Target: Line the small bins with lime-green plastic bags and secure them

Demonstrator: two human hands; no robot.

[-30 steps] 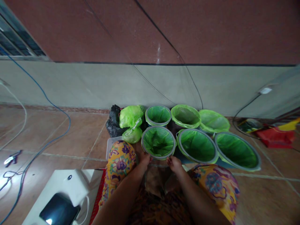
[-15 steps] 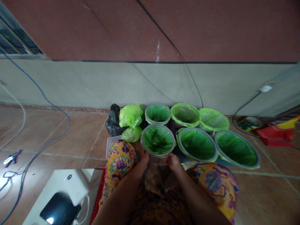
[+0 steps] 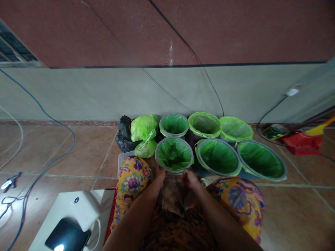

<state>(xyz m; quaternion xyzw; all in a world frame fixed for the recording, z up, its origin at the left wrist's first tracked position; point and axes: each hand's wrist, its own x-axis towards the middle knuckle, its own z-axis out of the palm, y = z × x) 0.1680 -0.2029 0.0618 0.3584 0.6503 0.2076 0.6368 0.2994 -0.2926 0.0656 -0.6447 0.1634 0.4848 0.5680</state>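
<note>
A round bin with a grey rim and a green liner bag (image 3: 175,155) stands upright between my knees. My left hand (image 3: 160,173) grips its near rim on the left side, fingers closed at the edge. At the near right of the same rim, my right hand (image 3: 190,177) is closed on the edge too. The liner is spread inside the bin and folded over the rim. Right beside it are a second lined bin (image 3: 218,157) and a third lined bin (image 3: 261,160). The undersides of my fingers are hidden.
Behind stand more lined bins (image 3: 173,124) along the wall. Left of them lie knotted green bags (image 3: 143,128) and a black bag (image 3: 124,134). A white box (image 3: 52,209) carrying a phone (image 3: 67,235) is at lower left. A blue cable (image 3: 56,158) crosses the floor; a red dustpan (image 3: 303,143) lies right.
The view has shifted slightly, so the scene sits a little further left and up. Both hands stay on the rim of the same bin.
</note>
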